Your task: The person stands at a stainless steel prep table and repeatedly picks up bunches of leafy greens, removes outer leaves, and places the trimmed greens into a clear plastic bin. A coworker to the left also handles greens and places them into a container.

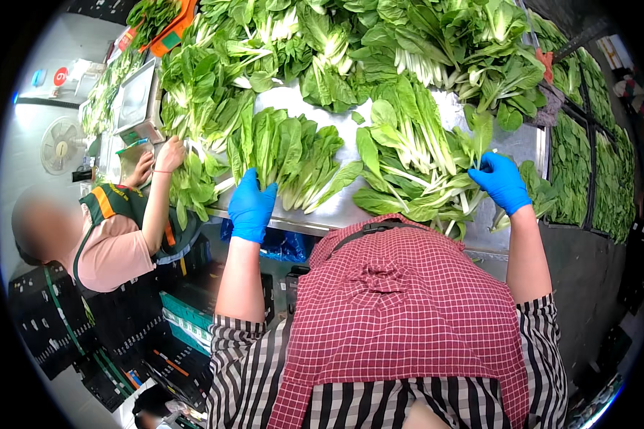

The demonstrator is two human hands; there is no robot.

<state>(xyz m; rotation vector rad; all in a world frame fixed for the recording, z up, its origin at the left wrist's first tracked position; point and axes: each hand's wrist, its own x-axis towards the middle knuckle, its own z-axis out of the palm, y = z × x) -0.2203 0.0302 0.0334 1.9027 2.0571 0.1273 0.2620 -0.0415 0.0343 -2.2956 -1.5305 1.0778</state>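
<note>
My left hand (251,209), in a blue glove, is at the near left edge of a row of leafy greens (295,155). Its thumb and forefinger are spread apart beside the stalks, and the other fingers are partly out of sight. Over on the right, my right hand (500,182), also gloved in blue, pinches a leafy green stem (481,137) between thumb and fingers. Just left of it lies a loose heap of greens (418,177) with pale stalks crossing in several directions. Both lots rest on a metal table (341,199).
More greens (327,48) are piled along the table's far side. A co-worker (123,230) handles greens at the left, near a metal-topped scale (138,99). Crates of greens (571,166) stand on the right. An orange crate (174,29) is at upper left; dark crates (134,316) are stacked below.
</note>
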